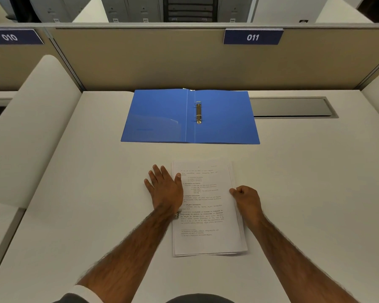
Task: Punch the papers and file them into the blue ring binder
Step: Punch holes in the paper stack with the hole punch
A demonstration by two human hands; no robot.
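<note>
The blue ring binder lies open and flat at the back of the desk, its two metal rings closed on the spine. A stack of printed papers lies in front of it, slightly fanned at the right and bottom edges. My left hand rests flat beside the stack's left edge, fingers spread, with the thumb on the top sheet. My right hand is curled at the stack's right edge, thumb and fingers pinching the sheets' edge. No hole punch is in view.
A small metal object shows by my left wrist. A grey recessed cable tray sits right of the binder. A beige partition with a "011" sign closes the back, and white side panels flank the desk.
</note>
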